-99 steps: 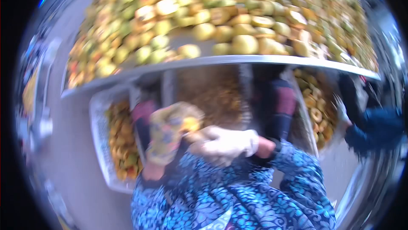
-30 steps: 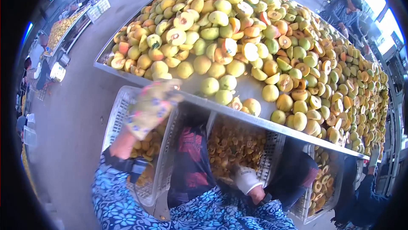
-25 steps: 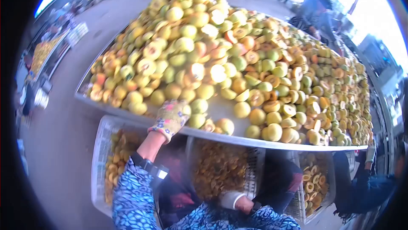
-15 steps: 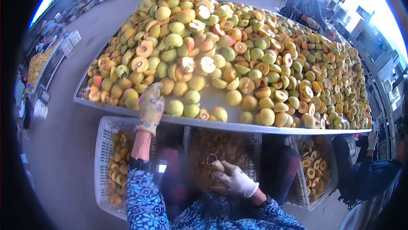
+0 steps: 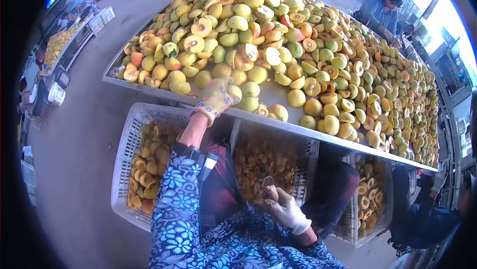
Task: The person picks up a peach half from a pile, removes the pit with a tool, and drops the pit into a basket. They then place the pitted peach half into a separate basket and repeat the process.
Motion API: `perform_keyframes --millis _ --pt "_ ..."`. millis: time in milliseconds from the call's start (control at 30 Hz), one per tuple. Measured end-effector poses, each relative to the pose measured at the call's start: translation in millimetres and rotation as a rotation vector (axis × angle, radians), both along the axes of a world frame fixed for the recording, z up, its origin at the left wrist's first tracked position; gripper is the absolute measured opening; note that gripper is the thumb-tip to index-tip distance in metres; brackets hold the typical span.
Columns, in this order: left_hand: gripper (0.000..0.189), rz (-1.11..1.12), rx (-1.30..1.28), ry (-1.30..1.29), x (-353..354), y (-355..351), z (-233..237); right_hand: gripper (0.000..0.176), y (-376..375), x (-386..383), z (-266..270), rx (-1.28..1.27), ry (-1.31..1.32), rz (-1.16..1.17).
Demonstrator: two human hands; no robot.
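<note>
My left hand [image 5: 214,102], in a flowered glove, reaches over the metal table's near rim, its fingers closed around a yellow-green peach [image 5: 234,93]. Other peaches, many cut in half [image 5: 194,44], are heaped right behind it. My right hand [image 5: 287,212], in a white glove, is low in front of me, its fingers wrapped around the handle of a small wire-loop pitting tool [image 5: 268,180]. The loop points up and away from me. Beneath the tool sits a crate of brown pits and scraps [image 5: 258,162].
The metal table [image 5: 164,93] spans the view. A white crate [image 5: 124,169] of peach halves stands at left below its rim, another crate [image 5: 354,209] at right. A person [image 5: 380,13] works at the far right side; another person's gloved hand [image 5: 439,179] shows near the right edge.
My view has turned, so the table appears shifted right. My left hand has moved right along the rim and closed on a peach. My right hand still holds the tool low.
</note>
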State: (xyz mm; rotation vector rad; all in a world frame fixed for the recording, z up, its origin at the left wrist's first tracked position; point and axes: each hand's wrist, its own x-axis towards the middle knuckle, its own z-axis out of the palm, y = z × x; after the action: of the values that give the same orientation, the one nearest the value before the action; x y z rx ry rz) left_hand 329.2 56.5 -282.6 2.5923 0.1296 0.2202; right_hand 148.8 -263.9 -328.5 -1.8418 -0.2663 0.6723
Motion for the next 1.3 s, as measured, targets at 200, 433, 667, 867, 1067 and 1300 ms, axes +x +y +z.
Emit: perform_keyframes --millis 200,433,667,867,1067,1300 --pt "0.053 -0.446 -2.053 -0.177 -78 -17 16 0.029 -4 12 12 0.143 0.039 0.002" --pt "0.061 -0.135 -2.078 -0.140 -149 -76 27 0.021 7 31 71 0.114 -0.011 0.191" --pt "0.059 0.046 -1.585 -0.122 -177 -119 47 0.025 31 38 112 0.086 -0.303 0.300" --pt "0.054 0.007 -1.279 -0.178 -185 -129 47 0.029 26 38 112 0.211 -0.412 0.248" --pt "0.047 -0.113 -1.219 0.019 -182 -133 36 0.053 23 53 109 0.153 -0.845 0.353" --pt "0.044 -0.082 -1.127 0.089 -184 -143 38 0.045 13 63 103 0.124 -0.781 0.456"
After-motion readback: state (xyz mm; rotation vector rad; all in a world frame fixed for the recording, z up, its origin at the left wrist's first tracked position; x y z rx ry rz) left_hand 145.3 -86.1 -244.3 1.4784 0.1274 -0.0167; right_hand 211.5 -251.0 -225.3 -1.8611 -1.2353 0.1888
